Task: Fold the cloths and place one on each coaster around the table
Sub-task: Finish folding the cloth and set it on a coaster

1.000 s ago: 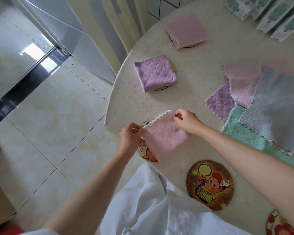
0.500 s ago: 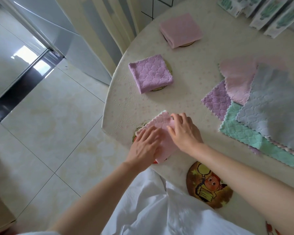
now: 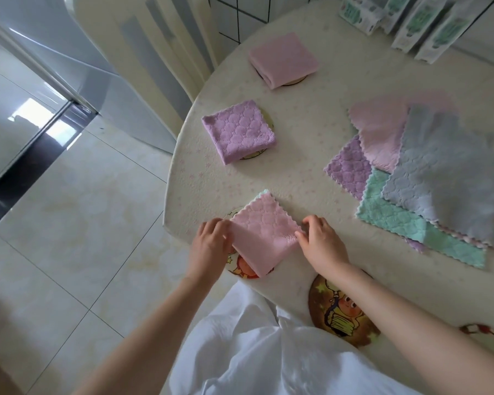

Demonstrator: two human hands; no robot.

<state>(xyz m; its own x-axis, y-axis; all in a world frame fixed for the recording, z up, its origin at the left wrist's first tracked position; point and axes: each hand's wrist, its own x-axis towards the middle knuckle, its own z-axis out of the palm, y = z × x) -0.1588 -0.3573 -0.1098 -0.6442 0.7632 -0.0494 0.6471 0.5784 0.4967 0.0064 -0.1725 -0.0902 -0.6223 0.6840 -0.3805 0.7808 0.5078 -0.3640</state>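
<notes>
Seen from a single wide-angle camera on the person's head, looking forward and steeply down across the near left edge of the round bench (image 3: 311, 178). It sits close: both forearms rise from the bottom of the frame to the left hand (image 3: 208, 248) and right hand (image 3: 322, 248). Tiled floor (image 3: 69, 229) fills the left half.

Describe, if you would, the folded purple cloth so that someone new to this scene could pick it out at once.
Three folded cloths lie along the left edge of the round table. The folded purple cloth is the middle one, on a coaster. The far pink cloth and near pink cloth flank it; the pile's purple cloth lies unfolded.
</notes>
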